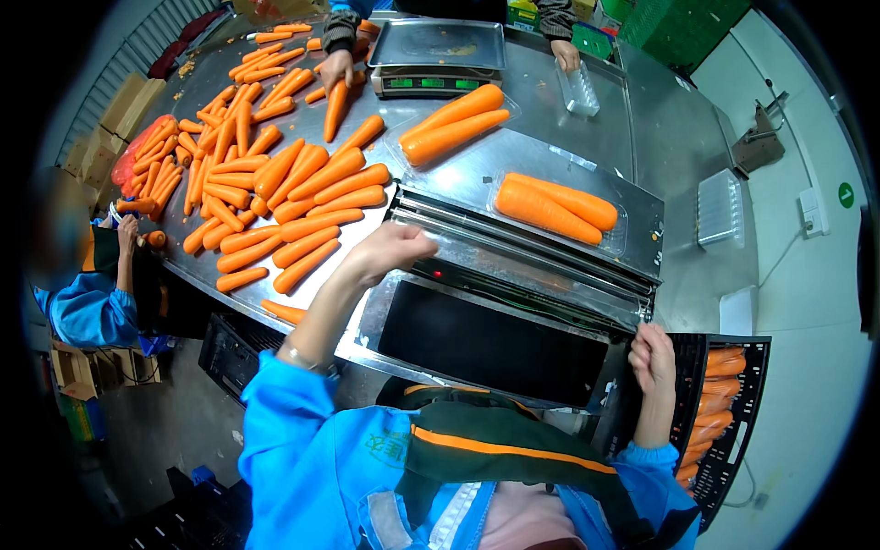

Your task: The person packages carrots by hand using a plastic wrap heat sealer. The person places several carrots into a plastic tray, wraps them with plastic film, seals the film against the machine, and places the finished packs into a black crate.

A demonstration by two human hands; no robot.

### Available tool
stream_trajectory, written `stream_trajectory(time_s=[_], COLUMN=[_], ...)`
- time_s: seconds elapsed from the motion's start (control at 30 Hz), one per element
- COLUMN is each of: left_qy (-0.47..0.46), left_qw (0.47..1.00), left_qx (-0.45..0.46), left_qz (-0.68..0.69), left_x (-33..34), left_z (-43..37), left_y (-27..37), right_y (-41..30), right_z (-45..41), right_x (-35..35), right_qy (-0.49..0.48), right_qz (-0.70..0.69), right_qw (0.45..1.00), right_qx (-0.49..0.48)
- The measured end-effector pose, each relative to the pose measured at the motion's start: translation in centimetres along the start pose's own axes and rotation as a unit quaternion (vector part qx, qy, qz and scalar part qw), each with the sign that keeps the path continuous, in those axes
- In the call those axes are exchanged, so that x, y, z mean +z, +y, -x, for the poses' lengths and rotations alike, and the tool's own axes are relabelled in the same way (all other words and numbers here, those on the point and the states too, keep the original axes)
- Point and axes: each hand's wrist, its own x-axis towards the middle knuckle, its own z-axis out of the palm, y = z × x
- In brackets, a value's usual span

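Observation:
My left hand [395, 249] is closed, pinching the left end of a sheet of clear plastic film [522, 265] at the film wrapping machine [529, 237]. At the machine's right end, my right hand [653, 354] has its fingers curled on the film's other corner. The film spans the rollers between both hands. Beyond them, a clear tray of large carrots [555, 206] rests on the machine's metal top. Nearer my body lies the black heating plate [491, 344]. Another tray of large carrots [454, 124] sits farther back, left of the first.
Loose carrots [234, 165] cover the table's left side. A digital scale [434, 82] stands at the back, where a co-worker's hands touch a carrot and clear trays [579, 89]. Another co-worker is at left. A black crate [746, 412] of packed carrots stands right; stacked trays [720, 206] lie beyond.

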Motion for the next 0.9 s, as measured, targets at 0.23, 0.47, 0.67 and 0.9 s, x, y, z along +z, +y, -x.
stream_trajectory(time_s=[0.23, 0.47, 0.67, 0.9], left_qy=[-0.16, 0.122, -0.148, -0.14], left_qw=[0.765, 0.89, 0.982, 0.971], left_qx=[0.157, 0.338, 0.055, 0.091], left_qz=[0.604, -0.279, -0.1, -0.174], left_x=[2.7, 7.2, 3.1, 3.7], left_z=[-3.4, -18.7, -13.7, -9.1], left_y=[7.4, 3.2, 6.9, 5.9], right_y=[-11.2, -9.1, -8.7, -5.6], right_z=[-5.5, -19.5, -14.7, -9.0], right_x=[4.3, 9.0, 9.1, 7.7], right_qy=[-0.186, -0.079, -0.093, -0.031], right_qz=[-0.28, 0.573, 0.311, 0.29], right_qw=[0.924, 0.753, 0.946, 0.95], right_qx=[-0.18, -0.316, -0.013, -0.114])
